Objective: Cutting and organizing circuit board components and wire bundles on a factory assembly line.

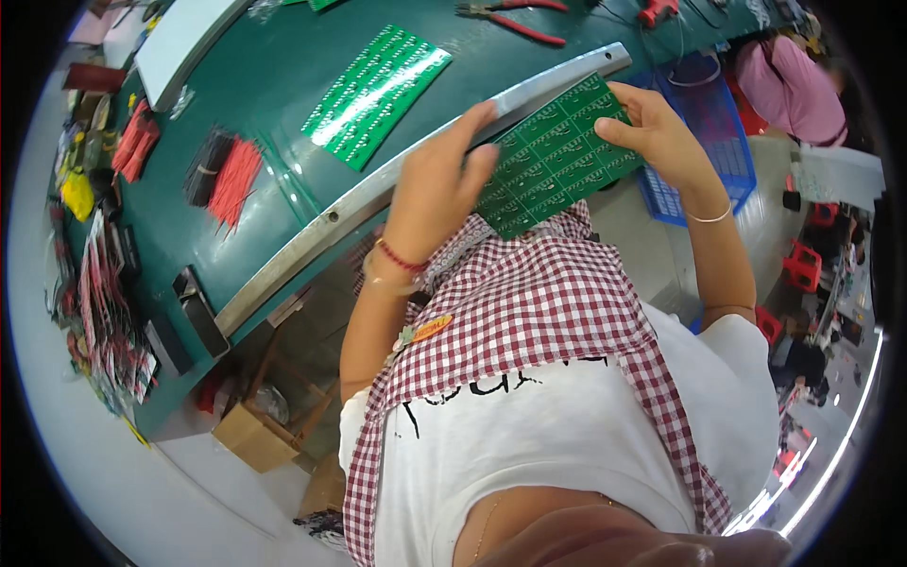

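Note:
A dark green panel of joined circuit boards is tilted in front of my apron, over the table's near edge. My right hand grips its upper right corner, thumb on the face and fingers behind. At the panel's left edge is my left hand, slightly blurred, with thumb and forefinger spread apart. Its thumb overlaps the panel's edge; whether it touches cannot be made out. On the green table lies a second, shiny green circuit board panel.
A metal rail runs along the table's near edge. Black wires and red wires lie at left, near a phone-like black object. Red-handled pliers lie at the back. A blue plastic basket stands at right.

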`<state>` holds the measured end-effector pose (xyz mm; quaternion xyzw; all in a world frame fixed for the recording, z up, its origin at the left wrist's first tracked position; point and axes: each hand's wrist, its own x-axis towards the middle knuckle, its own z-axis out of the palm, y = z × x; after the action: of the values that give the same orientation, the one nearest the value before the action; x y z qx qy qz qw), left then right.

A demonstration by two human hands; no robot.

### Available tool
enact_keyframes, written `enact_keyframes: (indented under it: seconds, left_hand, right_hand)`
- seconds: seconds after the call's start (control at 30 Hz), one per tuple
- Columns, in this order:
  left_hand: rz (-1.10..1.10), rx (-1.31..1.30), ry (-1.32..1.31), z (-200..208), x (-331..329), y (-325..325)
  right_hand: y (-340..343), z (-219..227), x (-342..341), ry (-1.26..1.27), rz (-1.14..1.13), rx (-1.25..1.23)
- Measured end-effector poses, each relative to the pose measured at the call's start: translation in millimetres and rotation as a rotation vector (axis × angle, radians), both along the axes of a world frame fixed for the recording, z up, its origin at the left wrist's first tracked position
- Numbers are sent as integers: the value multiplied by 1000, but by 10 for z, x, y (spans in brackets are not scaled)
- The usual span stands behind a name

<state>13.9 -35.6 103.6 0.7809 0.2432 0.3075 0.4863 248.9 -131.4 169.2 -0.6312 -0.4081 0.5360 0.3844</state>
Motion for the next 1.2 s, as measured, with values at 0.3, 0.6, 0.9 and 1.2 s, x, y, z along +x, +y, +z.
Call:
enact_keyframes:
  seconds: [0.3,0.6,0.9,1.2]
  left_hand:
    - [606,494,48,117,-22,-173]
    - [694,-375,-257,-151,-1243,430]
    - [980,328,400,-407,-1279,511]
    - [1047,293,612,-378,-1427,562]
  right_hand:
    - [573,122,-507,21,86,181]
    - [1281,183,-1002,-77,571,222]
    - [2736,-446,-267,207,-110,226]
    - [2995,-835,-777,555,-460,133]
